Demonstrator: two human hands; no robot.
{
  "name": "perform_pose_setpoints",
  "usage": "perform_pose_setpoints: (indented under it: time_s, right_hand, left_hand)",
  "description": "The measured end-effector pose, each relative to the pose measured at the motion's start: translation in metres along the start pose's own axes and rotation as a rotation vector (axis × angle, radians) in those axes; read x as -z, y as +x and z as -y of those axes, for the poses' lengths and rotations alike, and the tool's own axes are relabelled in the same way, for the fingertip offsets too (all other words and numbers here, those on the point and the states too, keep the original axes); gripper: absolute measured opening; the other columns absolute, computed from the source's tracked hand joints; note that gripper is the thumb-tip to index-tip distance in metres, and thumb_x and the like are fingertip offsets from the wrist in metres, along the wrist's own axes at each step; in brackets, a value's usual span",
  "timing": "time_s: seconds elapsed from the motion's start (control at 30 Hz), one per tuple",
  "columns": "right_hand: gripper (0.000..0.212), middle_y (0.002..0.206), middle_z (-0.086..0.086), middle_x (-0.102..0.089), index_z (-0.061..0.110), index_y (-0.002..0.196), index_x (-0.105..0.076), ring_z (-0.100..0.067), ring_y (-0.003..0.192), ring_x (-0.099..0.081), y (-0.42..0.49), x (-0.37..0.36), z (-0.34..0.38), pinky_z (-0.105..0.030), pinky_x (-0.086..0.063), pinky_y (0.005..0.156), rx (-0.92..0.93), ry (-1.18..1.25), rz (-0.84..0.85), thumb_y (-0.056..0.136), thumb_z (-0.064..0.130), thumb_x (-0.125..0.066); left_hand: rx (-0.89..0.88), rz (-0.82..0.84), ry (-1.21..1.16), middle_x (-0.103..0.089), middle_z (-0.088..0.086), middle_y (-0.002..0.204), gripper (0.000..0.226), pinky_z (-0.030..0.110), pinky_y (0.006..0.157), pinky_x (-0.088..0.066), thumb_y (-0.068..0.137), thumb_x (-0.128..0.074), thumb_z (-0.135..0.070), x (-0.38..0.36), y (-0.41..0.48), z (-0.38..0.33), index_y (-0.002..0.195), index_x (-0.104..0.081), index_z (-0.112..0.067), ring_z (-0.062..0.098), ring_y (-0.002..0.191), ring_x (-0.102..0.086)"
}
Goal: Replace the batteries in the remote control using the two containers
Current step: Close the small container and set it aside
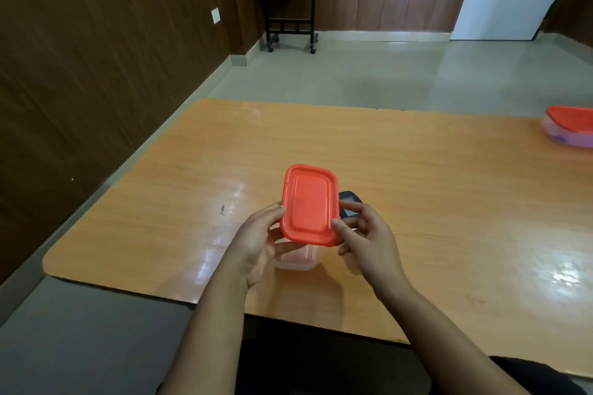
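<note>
The remote control [348, 205] lies on the tabletop [417, 189], mostly hidden behind the near container's orange lid [308, 205]; only its dark top end shows. That clear container [298, 256] is held over the tabletop's near part. The left hand [256, 244] grips its side and lid edge, and the right hand [365, 240] pinches the lid's right corner with thumb and fingertips. The step in hand looks like opening this container; next, the lid likely needs prying up at that corner while the left hand steadies the body. Two containers are in view, the second [569, 127] well apart at the far right edge, lidded. One remote; no batteries visible.
</note>
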State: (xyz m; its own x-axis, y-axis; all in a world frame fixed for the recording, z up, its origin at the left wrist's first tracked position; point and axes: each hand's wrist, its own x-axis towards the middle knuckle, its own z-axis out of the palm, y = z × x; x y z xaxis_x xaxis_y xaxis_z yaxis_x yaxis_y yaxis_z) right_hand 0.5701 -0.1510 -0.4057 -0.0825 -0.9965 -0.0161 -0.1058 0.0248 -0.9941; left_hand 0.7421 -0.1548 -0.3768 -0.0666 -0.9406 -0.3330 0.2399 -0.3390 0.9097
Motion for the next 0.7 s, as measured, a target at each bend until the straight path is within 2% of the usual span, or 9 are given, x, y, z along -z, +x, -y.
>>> perform_pose_setpoints:
  time_s: [0.13, 0.33, 0.37, 0.4, 0.43, 0.5, 0.57, 0.63, 0.7]
  right_hand:
    - [0.03, 0.076, -0.009, -0.066, 0.014, 0.114, -0.06, -0.017, 0.06, -0.066, 0.007, -0.009, -0.005, -0.03, -0.057, 0.061, -0.1, 0.005, 0.021, 0.085, 0.009, -0.067]
    - [0.032, 0.071, 0.005, -0.061, 0.023, 0.1, -0.06, -0.018, 0.065, -0.065, 0.013, -0.028, -0.008, -0.042, -0.058, 0.064, -0.041, -0.226, -0.015, 0.07, 0.016, -0.068]
    - [0.035, 0.076, 0.006, -0.06, 0.025, 0.102, -0.06, -0.014, 0.069, -0.062, 0.012, -0.028, -0.008, -0.037, -0.055, 0.063, 0.008, -0.298, -0.009, 0.069, 0.018, -0.068]
    - [0.038, 0.081, 0.006, -0.059, 0.026, 0.105, -0.06, -0.011, 0.074, -0.06, 0.011, -0.029, -0.008, -0.031, -0.05, 0.064, 0.06, -0.375, -0.006, 0.069, 0.019, -0.069]
    - [0.041, 0.086, 0.007, -0.058, 0.026, 0.108, -0.059, -0.009, 0.079, -0.057, 0.01, -0.028, -0.008, -0.026, -0.046, 0.065, 0.104, -0.434, -0.002, 0.069, 0.02, -0.069]
    - [0.045, 0.092, 0.007, -0.057, 0.027, 0.113, -0.056, -0.006, 0.085, -0.054, 0.008, -0.028, -0.009, -0.023, -0.041, 0.068, 0.144, -0.517, 0.022, 0.07, 0.023, -0.069]
    - [0.049, 0.099, 0.008, -0.056, 0.029, 0.117, -0.052, -0.005, 0.088, -0.052, 0.007, -0.027, -0.012, -0.023, -0.04, 0.07, 0.133, -0.573, 0.058, 0.072, 0.027, -0.068]
    - [0.054, 0.105, 0.007, -0.054, 0.03, 0.122, -0.049, -0.006, 0.092, -0.052, 0.007, -0.026, -0.014, -0.025, -0.043, 0.074, 0.075, -0.569, 0.09, 0.071, 0.028, -0.068]
    - [0.06, 0.106, 0.005, -0.054, 0.03, 0.126, -0.048, -0.011, 0.094, -0.056, 0.009, -0.027, -0.016, -0.033, -0.052, 0.077, 0.034, -0.523, 0.102, 0.07, 0.027, -0.068]
  left_hand:
    - [-0.192, -0.273, 0.352, -0.068, -0.006, 0.068, 0.021, 0.026, 0.052, -0.051, 0.093, -0.053, -0.01, 0.003, 0.0, 0.004, 0.104, -0.071, -0.012, 0.005, 0.047, -0.056]
    - [-0.232, -0.392, 0.663, -0.066, -0.013, 0.081, 0.032, 0.037, 0.068, -0.057, 0.082, -0.061, -0.012, 0.014, -0.003, 0.004, 0.068, -0.067, -0.041, 0.025, 0.053, -0.065]
    - [-0.217, -0.395, 0.707, -0.064, -0.011, 0.081, 0.032, 0.038, 0.069, -0.057, 0.081, -0.061, -0.011, 0.017, -0.002, 0.006, 0.071, -0.069, -0.041, 0.027, 0.058, -0.065]
    - [-0.225, -0.394, 0.765, -0.063, -0.005, 0.079, 0.017, 0.04, 0.071, -0.057, 0.08, -0.06, -0.011, 0.018, -0.001, 0.008, 0.072, -0.074, -0.017, 0.028, 0.064, -0.065]
    - [-0.227, -0.401, 0.821, -0.062, 0.004, 0.079, 0.025, 0.044, 0.073, -0.056, 0.079, -0.06, -0.011, 0.019, -0.001, 0.009, 0.063, -0.043, -0.022, 0.03, 0.069, -0.064]
    - [-0.226, -0.402, 0.89, -0.062, 0.012, 0.085, 0.017, 0.046, 0.073, -0.055, 0.078, -0.06, -0.013, 0.02, 0.001, 0.012, 0.067, -0.061, -0.026, 0.03, 0.074, -0.063]
    - [-0.205, -0.399, 0.898, -0.065, -0.003, 0.082, 0.019, 0.043, 0.071, -0.056, 0.079, -0.061, -0.014, 0.021, 0.0, 0.011, 0.073, -0.074, -0.025, 0.028, 0.07, -0.064]
    - [-0.154, -0.359, 0.814, -0.067, -0.019, 0.077, 0.022, 0.041, 0.068, -0.058, 0.081, -0.062, -0.013, 0.023, -0.001, 0.01, 0.09, -0.075, -0.028, 0.029, 0.063, -0.067]
    - [-0.117, -0.329, 0.735, -0.07, -0.015, 0.083, 0.024, 0.04, 0.065, -0.059, 0.084, -0.062, -0.01, 0.026, 0.0, 0.01, 0.103, -0.074, -0.019, 0.026, 0.064, -0.069]
